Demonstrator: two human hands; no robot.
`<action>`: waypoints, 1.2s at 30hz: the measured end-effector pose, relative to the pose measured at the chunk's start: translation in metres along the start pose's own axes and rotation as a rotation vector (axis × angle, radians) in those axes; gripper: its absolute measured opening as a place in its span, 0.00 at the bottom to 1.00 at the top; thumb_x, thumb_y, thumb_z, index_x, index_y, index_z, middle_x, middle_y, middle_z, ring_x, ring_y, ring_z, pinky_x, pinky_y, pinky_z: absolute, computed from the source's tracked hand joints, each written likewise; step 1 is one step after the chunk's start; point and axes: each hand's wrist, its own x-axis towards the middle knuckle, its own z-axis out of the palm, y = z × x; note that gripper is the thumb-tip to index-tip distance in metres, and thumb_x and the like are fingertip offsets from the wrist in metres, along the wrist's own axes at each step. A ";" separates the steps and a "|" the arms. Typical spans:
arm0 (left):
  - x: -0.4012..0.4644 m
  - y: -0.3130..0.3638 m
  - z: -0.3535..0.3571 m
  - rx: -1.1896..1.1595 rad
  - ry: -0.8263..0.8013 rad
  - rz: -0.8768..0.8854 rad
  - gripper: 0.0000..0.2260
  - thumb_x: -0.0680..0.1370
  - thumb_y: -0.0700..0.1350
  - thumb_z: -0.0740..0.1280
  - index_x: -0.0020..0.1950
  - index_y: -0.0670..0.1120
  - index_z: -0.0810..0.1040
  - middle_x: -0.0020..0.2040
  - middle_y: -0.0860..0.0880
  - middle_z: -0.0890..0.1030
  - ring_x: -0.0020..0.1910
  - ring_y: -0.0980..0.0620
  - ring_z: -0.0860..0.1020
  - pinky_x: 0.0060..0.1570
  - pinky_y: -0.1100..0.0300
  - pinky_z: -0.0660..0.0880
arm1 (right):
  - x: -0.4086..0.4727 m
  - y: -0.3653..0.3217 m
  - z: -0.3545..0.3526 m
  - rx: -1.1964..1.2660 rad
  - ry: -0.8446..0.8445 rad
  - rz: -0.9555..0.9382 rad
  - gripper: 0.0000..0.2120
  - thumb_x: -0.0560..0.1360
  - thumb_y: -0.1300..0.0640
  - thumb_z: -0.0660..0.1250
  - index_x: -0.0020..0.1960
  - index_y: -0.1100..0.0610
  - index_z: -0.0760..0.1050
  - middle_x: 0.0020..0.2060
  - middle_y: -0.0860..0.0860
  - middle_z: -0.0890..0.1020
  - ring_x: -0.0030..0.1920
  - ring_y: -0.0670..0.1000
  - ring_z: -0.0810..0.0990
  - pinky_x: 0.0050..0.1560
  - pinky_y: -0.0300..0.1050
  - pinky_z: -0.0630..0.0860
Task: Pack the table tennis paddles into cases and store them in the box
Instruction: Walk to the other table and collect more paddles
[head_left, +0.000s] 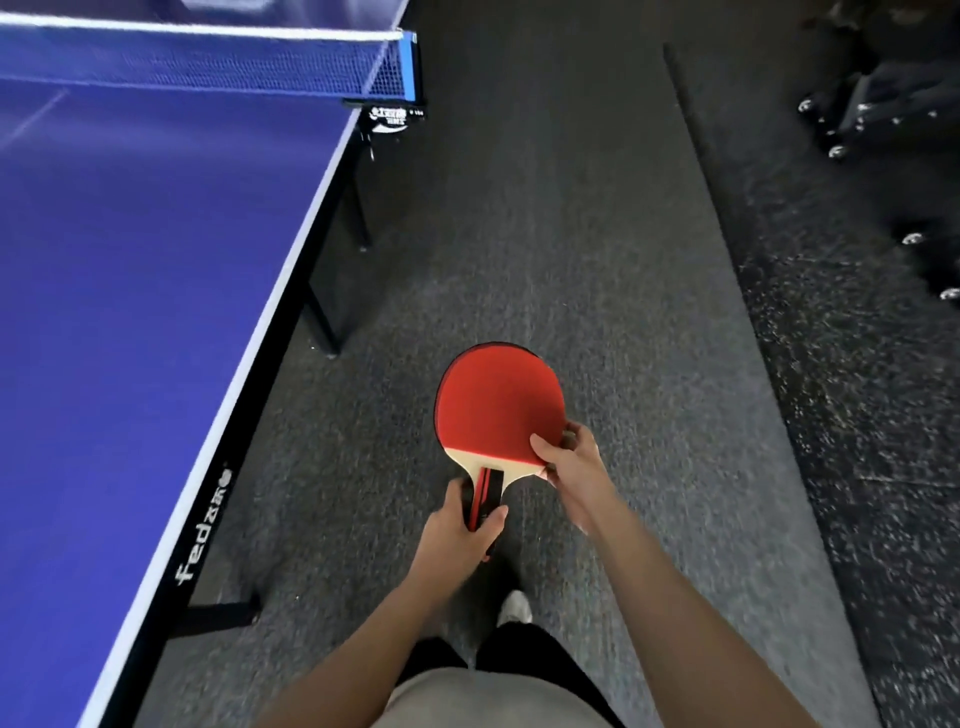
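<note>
A table tennis paddle (496, 400) with a red rubber face and a black-and-red handle is held flat in front of me over the floor. A thin dark edge shows behind its blade, possibly a second paddle stacked under it. My left hand (460, 530) grips the handle from below. My right hand (569, 460) pinches the lower right edge of the blade, thumb on the red rubber. No case or box is in view.
A blue table tennis table (130, 286) with a white edge line runs along my left, its net (208, 62) and post at the top. Grey carpet (597, 234) stretches ahead. Dark wheeled equipment (872, 98) stands at the upper right. My legs and a shoe show below.
</note>
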 end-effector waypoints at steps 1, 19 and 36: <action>0.011 0.011 0.005 -0.018 0.008 0.000 0.15 0.76 0.54 0.68 0.54 0.48 0.68 0.40 0.48 0.80 0.35 0.51 0.82 0.30 0.66 0.75 | 0.011 -0.012 -0.004 -0.005 -0.014 0.002 0.24 0.74 0.62 0.69 0.65 0.54 0.63 0.60 0.52 0.75 0.58 0.51 0.77 0.53 0.46 0.76; 0.252 0.134 -0.010 -0.023 0.097 0.038 0.15 0.76 0.54 0.69 0.54 0.49 0.68 0.36 0.55 0.75 0.31 0.64 0.77 0.28 0.72 0.70 | 0.233 -0.179 0.034 -0.071 -0.045 -0.008 0.22 0.74 0.63 0.69 0.64 0.54 0.64 0.59 0.52 0.75 0.57 0.52 0.77 0.44 0.41 0.75; 0.484 0.272 -0.048 -0.096 0.098 -0.021 0.16 0.77 0.52 0.68 0.58 0.47 0.67 0.40 0.47 0.80 0.32 0.52 0.81 0.28 0.67 0.73 | 0.460 -0.343 0.082 -0.054 -0.126 -0.003 0.22 0.73 0.64 0.69 0.63 0.54 0.64 0.55 0.51 0.77 0.55 0.51 0.79 0.48 0.44 0.77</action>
